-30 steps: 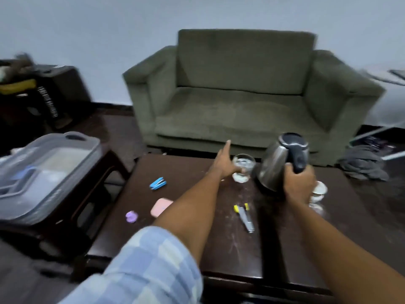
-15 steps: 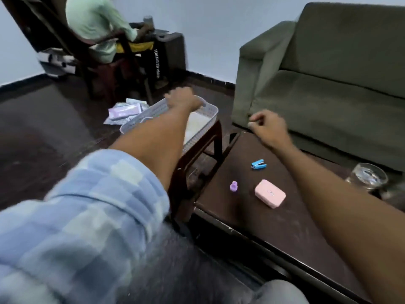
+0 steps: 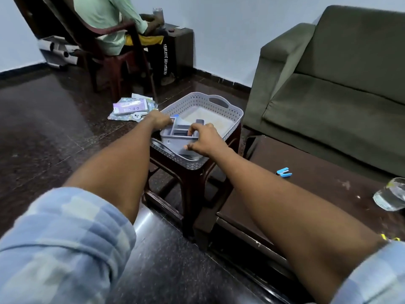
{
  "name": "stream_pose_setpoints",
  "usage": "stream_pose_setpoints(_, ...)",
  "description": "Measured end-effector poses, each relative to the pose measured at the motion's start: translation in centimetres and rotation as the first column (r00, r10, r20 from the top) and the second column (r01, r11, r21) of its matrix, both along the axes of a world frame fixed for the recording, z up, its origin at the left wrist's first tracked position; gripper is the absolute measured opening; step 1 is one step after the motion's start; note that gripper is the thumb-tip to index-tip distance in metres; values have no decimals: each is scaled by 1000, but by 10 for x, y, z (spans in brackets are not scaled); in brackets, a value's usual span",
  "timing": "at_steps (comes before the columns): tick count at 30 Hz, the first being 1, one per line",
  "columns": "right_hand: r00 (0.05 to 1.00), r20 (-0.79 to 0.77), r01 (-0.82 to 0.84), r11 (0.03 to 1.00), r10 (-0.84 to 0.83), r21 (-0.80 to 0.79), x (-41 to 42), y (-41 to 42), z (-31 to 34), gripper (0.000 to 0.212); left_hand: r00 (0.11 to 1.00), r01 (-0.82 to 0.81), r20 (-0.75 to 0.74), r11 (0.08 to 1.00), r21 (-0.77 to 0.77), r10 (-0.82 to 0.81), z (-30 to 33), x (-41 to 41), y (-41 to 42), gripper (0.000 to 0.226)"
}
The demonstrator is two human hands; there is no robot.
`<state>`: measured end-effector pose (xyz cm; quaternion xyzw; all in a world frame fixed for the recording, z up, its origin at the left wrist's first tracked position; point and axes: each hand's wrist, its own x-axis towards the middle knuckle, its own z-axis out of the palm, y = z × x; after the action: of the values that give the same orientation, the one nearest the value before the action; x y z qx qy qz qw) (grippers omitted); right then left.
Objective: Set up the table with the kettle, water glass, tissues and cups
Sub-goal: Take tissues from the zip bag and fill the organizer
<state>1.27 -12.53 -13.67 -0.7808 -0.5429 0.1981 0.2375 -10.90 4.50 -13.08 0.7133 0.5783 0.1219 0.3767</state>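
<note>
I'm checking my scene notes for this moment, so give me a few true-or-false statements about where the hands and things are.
1. Both hands are at the grey organiser inside the perforated basket. True.
2. The basket sits on the sofa. False: it sits on a small dark stool beside the sofa.
3. The water glass stands on the dark coffee table. True.
4. The right hand holds the kettle. False: no kettle is in view; it is at the organiser.
5. The left hand rests on the blue stapler. False: the stapler lies apart on the table.
</note>
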Motion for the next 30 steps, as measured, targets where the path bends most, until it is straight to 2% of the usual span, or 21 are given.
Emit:
stream_pose_setpoints(2,999,42,30,998,-32,53,0,1,1,32,981,-61,182,996,-64,72,1,-4,3,30)
stream_pose_setpoints(4,997,66,45,995,-51,90,2,1,4,25,958,-127,250,989,-74,141,1,-7,9,29)
stream_pose_setpoints(6,996,63,61,989,-70,133,5,-2,10,23,981,-177,99,981,77,169,-2,-11,19,28)
stream_pose_setpoints(8,994,17,103,975,-108,198,15,-11,20,22,987,-91,-111,973,212,117,-3,-10,14,35)
stream_pose_setpoints(11,981,-33,191,927,-190,324,49,-28,41,25,917,116,-395,983,144,-51,-5,-5,-9,56)
stream_pose_setpoints(14,967,-16,239,885,-253,400,87,-51,58,26,870,181,-477,981,73,-125,-9,13,-24,73)
stream_pose_setpoints(18,947,-10,287,833,-320,474,124,-88,69,23,937,17,-350,999,43,-1,-13,38,-35,64)
stream_pose_setpoints(21,906,-25,375,777,-422,506,155,-128,71,21,971,-105,-190,972,211,146,-4,44,-42,46)
stream_pose_setpoints(24,817,-119,541,681,-564,492,191,-192,70,19,976,-192,-32,916,352,217,31,61,-56,44)
stream_pose_setpoints(27,735,-143,647,622,-663,442,216,-261,64,18,978,-208,88,860,465,189,81,92,-80,40)
stream_pose_setpoints(30,676,-94,702,601,-731,381,225,-325,49,19,983,-167,162,814,557,91,123,136,-122,38)
